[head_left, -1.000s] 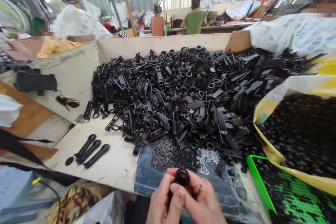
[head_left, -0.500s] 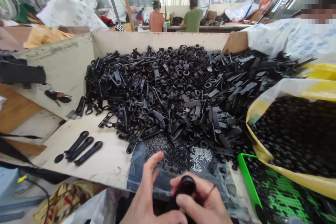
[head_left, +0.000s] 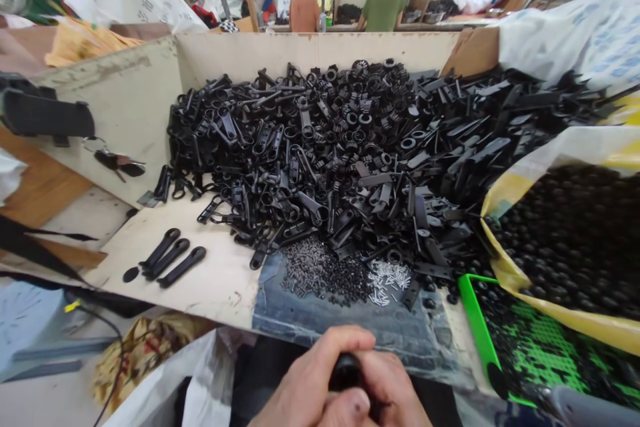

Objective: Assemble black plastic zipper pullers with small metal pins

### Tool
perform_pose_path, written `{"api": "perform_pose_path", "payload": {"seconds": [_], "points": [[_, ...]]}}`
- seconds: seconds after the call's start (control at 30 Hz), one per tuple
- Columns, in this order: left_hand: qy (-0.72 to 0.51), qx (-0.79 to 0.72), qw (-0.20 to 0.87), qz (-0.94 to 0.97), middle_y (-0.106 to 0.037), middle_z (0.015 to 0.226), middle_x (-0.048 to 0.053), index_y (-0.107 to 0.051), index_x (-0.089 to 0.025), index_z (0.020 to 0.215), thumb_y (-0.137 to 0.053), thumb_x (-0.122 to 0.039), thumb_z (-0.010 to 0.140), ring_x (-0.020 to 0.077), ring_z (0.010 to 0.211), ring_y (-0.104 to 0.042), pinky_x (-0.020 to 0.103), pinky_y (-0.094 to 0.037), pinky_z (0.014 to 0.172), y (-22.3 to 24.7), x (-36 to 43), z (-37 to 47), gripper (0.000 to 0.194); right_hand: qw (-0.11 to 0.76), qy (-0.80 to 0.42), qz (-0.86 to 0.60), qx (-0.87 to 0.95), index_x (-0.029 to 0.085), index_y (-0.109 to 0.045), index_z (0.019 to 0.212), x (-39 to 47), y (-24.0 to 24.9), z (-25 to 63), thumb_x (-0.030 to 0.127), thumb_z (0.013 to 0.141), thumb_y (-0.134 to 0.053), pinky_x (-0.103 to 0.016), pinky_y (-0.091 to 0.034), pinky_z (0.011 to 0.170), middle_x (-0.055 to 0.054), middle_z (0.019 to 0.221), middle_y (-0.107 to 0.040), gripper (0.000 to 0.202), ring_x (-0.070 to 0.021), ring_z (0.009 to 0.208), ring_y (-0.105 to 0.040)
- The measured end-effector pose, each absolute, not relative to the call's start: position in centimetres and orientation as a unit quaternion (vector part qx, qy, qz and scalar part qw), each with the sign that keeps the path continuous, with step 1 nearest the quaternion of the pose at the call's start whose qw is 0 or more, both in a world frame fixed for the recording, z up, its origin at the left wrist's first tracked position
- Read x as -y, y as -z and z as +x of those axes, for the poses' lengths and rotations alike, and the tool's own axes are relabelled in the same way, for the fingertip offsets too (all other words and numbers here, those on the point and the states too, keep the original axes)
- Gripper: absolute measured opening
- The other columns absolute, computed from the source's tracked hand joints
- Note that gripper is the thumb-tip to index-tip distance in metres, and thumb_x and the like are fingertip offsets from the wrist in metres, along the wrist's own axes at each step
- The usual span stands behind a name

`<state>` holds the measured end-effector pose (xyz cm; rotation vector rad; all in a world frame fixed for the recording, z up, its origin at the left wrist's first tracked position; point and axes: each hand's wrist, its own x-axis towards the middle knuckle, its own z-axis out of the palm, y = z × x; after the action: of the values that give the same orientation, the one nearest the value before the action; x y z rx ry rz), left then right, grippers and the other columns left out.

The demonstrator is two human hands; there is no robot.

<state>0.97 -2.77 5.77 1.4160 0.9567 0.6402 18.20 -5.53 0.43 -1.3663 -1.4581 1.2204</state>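
Both hands are together at the bottom centre, in front of the bench edge. My left hand point(head_left: 313, 380) is closed around a black rounded part point(head_left: 346, 372), its fingers curled over the top. My right hand point(head_left: 387, 383) wraps the same part from the right. Most of the part is hidden between the palms. Beyond the hands, a dark mat point(head_left: 310, 317) bears small black pieces point(head_left: 320, 273) and a little heap of silver pins point(head_left: 387, 282). Behind them rises a large pile of black plastic parts point(head_left: 300, 147).
Several black handle-shaped pieces point(head_left: 184, 267) lie on the left of the bench. A green tray point(head_left: 477, 327) and an open bag of black round parts point(head_left: 575, 240) stand at the right. Keys point(head_left: 120, 161) hang at the left. Two people sit far back.
My left hand, spread open before, has closed over the black part against my right hand. The camera view has tilted down, and the bench shows higher in the frame.
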Motion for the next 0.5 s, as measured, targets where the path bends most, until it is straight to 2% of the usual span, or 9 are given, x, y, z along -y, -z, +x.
{"api": "perform_pose_path", "payload": {"seconds": [0.1, 0.17, 0.27, 0.33, 0.37, 0.4, 0.47, 0.5], "points": [[-0.232, -0.423, 0.624, 0.615, -0.062, 0.146, 0.009, -0.055, -0.03, 0.143, -0.053, -0.054, 0.1, 0.0286, 0.133, -0.059, 0.041, -0.046, 0.114, -5.3, 2.4, 0.5, 0.049, 0.367, -0.5, -0.523, 0.584, 0.021, -0.074, 0.076, 4.3, -1.8, 17.9, 0.048, 0.085, -0.071, -0.03, -0.047, 0.065, -0.004, 0.068, -0.066, 0.028, -0.0204, 0.066, -0.058], [-0.219, -0.407, 0.644, 0.61, -0.055, 0.152, 0.011, -0.044, -0.03, 0.153, -0.05, -0.055, 0.102, 0.0288, 0.138, -0.054, 0.046, -0.037, 0.121, -5.0, 1.8, 0.2, 0.057, 0.367, -0.547, -0.497, 0.565, 0.02, -0.071, 0.073, 3.0, -2.8, 17.6, 0.038, 0.082, -0.072, -0.028, -0.043, 0.061, -0.001, 0.066, -0.06, 0.02, -0.0171, 0.064, -0.052], [-0.251, -0.367, 0.688, 0.574, -0.038, 0.164, 0.015, -0.013, -0.032, 0.164, -0.065, -0.06, 0.092, 0.0319, 0.146, -0.046, 0.05, -0.035, 0.121, -4.3, 0.9, -0.2, 0.094, 0.387, -0.665, -0.433, 0.47, 0.019, -0.071, 0.077, 1.4, -3.5, 17.3, 0.038, 0.08, -0.074, -0.025, -0.042, 0.059, 0.001, 0.069, -0.058, 0.019, -0.014, 0.062, -0.048], [-0.286, -0.364, 0.71, 0.531, -0.034, 0.166, 0.017, -0.002, -0.034, 0.165, -0.078, -0.058, 0.083, 0.0336, 0.147, -0.044, 0.05, -0.041, 0.117, -3.9, 0.5, -0.3, 0.115, 0.419, -0.691, -0.408, 0.425, 0.02, -0.074, 0.085, 0.9, -3.3, 17.3, 0.047, 0.079, -0.078, -0.025, -0.047, 0.064, -0.001, 0.08, -0.063, 0.027, -0.0147, 0.068, -0.053], [-0.298, -0.376, 0.714, 0.51, -0.037, 0.164, 0.017, -0.005, -0.034, 0.165, -0.079, -0.057, 0.082, 0.0334, 0.144, -0.048, 0.047, -0.047, 0.111, -3.6, 0.4, -0.4, 0.113, 0.44, -0.682, -0.408, 0.418, 0.02, -0.076, 0.087, 0.8, -2.9, 17.4, 0.052, 0.078, -0.08, -0.025, -0.049, 0.067, -0.002, 0.087, -0.065, 0.033, -0.0154, 0.072, -0.056], [-0.3, -0.394, 0.713, 0.497, -0.045, 0.159, 0.017, -0.014, -0.032, 0.164, -0.076, -0.057, 0.085, 0.0321, 0.138, -0.055, 0.044, -0.053, 0.104, -3.5, 0.3, -0.5, 0.103, 0.458, -0.669, -0.413, 0.416, 0.021, -0.077, 0.089, 0.7, -2.5, 17.5, 0.057, 0.076, -0.082, -0.026, -0.05, 0.068, -0.003, 0.093, -0.064, 0.039, -0.016, 0.074, -0.058], [-0.283, -0.424, 0.697, 0.503, -0.067, 0.133, 0.016, -0.04, -0.026, 0.154, -0.062, -0.06, 0.094, 0.0269, 0.113, -0.07, 0.035, -0.059, 0.085, -3.3, 0.2, -0.6, 0.073, 0.482, -0.641, -0.434, 0.411, 0.022, -0.08, 0.095, 0.7, -1.8, 17.8, 0.066, 0.076, -0.079, -0.027, -0.052, 0.066, -0.004, 0.099, -0.062, 0.049, -0.0171, 0.076, -0.06], [-0.268, -0.428, 0.686, 0.523, -0.074, 0.116, 0.013, -0.053, -0.023, 0.145, -0.056, -0.062, 0.096, 0.0237, 0.098, -0.073, 0.031, -0.059, 0.079, -3.2, 0.1, -0.6, 0.063, 0.486, -0.63, -0.45, 0.405, 0.023, -0.081, 0.101, 0.6, -1.6, 18.0, 0.069, 0.078, -0.076, -0.027, -0.053, 0.065, -0.005, 0.098, -0.062, 0.052, -0.0178, 0.076, -0.061]]}}
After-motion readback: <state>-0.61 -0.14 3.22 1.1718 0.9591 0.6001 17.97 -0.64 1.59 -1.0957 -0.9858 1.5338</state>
